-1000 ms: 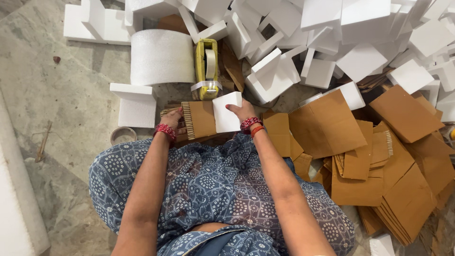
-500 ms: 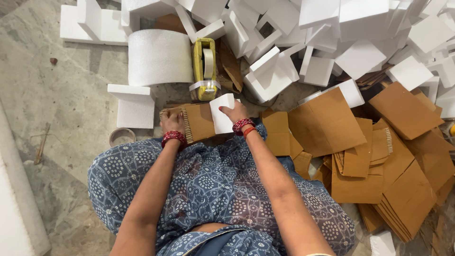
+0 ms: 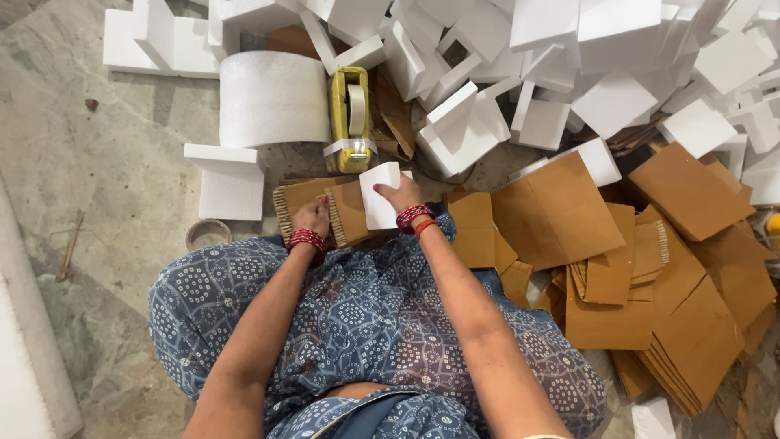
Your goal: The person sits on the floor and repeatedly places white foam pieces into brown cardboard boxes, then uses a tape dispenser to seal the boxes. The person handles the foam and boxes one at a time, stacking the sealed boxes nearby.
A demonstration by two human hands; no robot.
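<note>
Flat brown corrugated cardboard box blanks point(image 3: 561, 215) lie scattered and stacked on the floor at the right. Two more flat brown cardboard pieces point(image 3: 321, 213) sit in front of the person's lap, under the hands, with a small white foam block point(image 3: 379, 197) on them. No labels, signs or screens show.

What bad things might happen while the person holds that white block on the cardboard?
The white foam block under the right hand might crumble or snap if squeezed. The cardboard piece pinned by the left hand may slide, since it lies loosely on other sheets. The yellow tape dispenser close ahead could get knocked over.
</note>
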